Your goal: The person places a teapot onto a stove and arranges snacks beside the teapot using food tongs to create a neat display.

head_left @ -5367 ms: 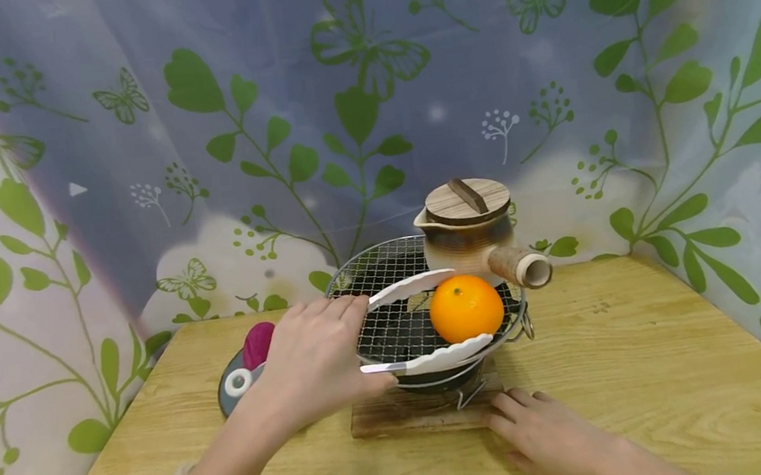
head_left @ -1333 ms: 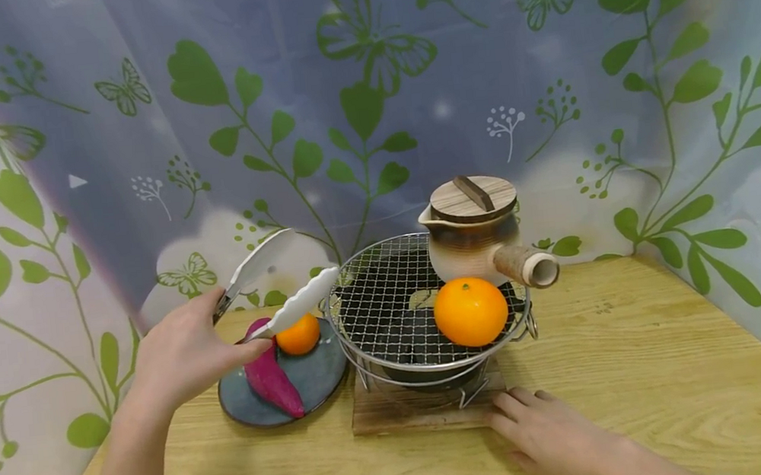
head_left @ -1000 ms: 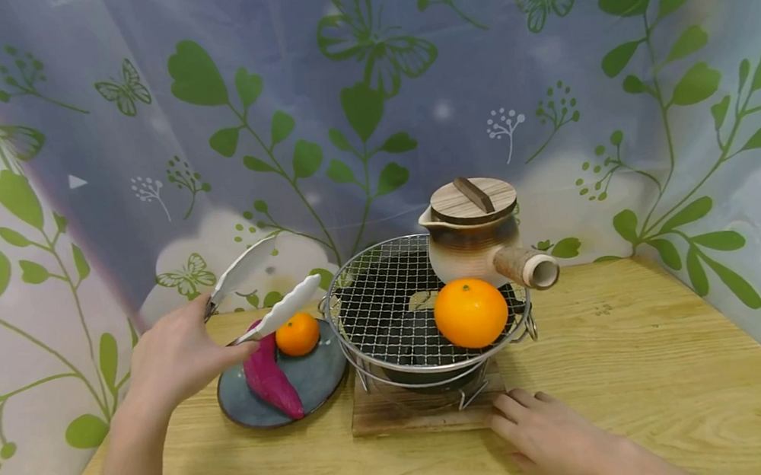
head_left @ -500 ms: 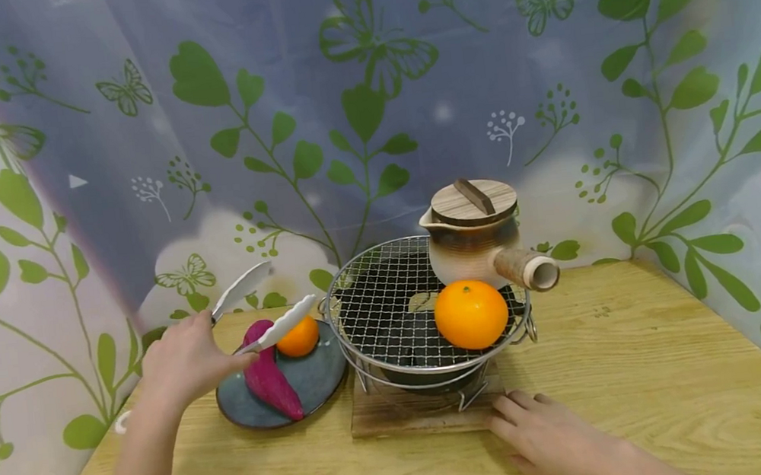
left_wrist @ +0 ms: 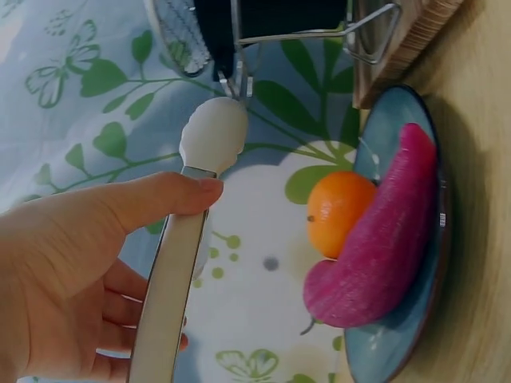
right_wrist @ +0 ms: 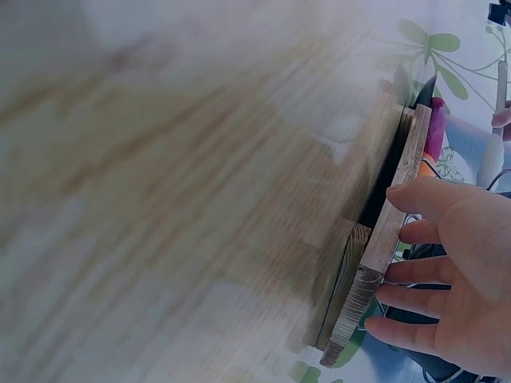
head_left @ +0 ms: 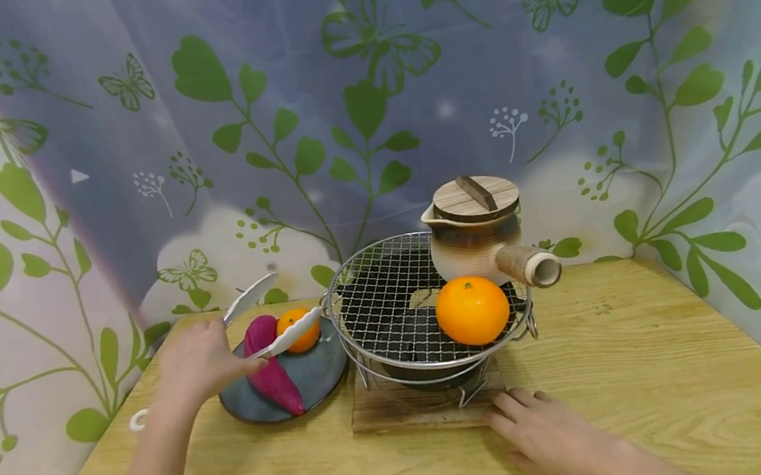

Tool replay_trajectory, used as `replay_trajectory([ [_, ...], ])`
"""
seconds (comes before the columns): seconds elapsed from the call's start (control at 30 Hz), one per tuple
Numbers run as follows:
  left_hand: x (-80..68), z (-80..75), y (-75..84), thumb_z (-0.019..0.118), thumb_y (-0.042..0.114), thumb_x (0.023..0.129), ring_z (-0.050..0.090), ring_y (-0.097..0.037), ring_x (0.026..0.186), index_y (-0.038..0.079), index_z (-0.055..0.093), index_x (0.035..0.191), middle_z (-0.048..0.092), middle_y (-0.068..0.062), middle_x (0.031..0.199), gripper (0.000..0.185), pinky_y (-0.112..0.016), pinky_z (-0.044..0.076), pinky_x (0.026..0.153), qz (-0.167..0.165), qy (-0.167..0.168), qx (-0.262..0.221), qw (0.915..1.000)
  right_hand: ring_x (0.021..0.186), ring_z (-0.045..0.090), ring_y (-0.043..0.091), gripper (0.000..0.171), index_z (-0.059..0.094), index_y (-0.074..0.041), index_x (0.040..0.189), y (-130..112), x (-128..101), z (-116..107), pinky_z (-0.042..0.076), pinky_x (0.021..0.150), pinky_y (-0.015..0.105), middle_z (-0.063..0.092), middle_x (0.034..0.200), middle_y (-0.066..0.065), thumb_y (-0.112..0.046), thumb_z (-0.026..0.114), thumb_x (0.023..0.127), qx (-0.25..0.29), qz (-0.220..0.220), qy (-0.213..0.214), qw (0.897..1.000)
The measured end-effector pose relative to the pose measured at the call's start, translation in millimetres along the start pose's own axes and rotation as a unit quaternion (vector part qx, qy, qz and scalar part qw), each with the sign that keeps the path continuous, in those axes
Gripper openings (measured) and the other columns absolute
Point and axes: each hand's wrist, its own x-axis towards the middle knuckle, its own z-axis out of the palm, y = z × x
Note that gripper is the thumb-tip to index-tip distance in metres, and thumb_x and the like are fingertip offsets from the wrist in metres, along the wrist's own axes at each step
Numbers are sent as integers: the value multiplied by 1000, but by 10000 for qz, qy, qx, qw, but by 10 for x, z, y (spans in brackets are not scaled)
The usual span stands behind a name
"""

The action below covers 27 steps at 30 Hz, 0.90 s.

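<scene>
White-tipped metal tongs (head_left: 291, 332) are gripped in my left hand (head_left: 201, 362), thumb on one arm, fingers on the other. Their tips stand spread over the blue-grey plate (head_left: 238, 404), overlapping a small mandarin (head_left: 306, 339) in the head view. Alongside the mandarin on this plate lies a purple sweet potato (head_left: 278, 385). On the round wire grill (head_left: 387, 306) sits a larger orange fruit (head_left: 472, 310), right in front of a clay teapot (head_left: 471, 248). My right hand (head_left: 556, 435) rests at the front right corner of the wooden board (head_left: 425, 411), its fingers touching the edge.
The teapot wears a wooden lid (head_left: 475, 198), and its hollow side handle (head_left: 528, 265) juts out to the right over the grill's rim. A white ring (head_left: 138, 421) shows left of my left forearm. A patterned curtain (head_left: 260, 127) hangs behind the table (head_left: 640, 365).
The tongs, earlier around the larger orange fruit on the grill, have moved left to the plate. Over the last second they came down toward the mandarin. My right hand stayed put.
</scene>
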Motion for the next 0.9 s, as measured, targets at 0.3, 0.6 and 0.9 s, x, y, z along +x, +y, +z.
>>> replay_trajectory([
  [0.3,0,79,23,75,52,65,52,-35,82,-11,51,106,55,-23,94,79,-44,44,60,-168,-187,50,9997,93,53,23,46,58,-13,111,6,6,-2,49,68,39,52,107,6,-34,74,73,25,37,-110,9999],
  [0.6,16,180,15,76,51,64,51,-34,78,-9,53,100,55,-21,90,73,-45,45,62,-128,-231,163,9995,93,53,23,47,57,-12,112,8,18,-1,49,70,38,52,106,6,-34,74,73,12,0,-174,9998],
  [0.9,63,286,23,76,52,63,52,-35,82,-8,54,101,56,-22,95,75,-48,45,64,-260,-348,267,9987,94,55,25,44,58,-12,110,7,4,-11,50,70,39,53,108,8,-34,72,75,18,22,-179,9998],
])
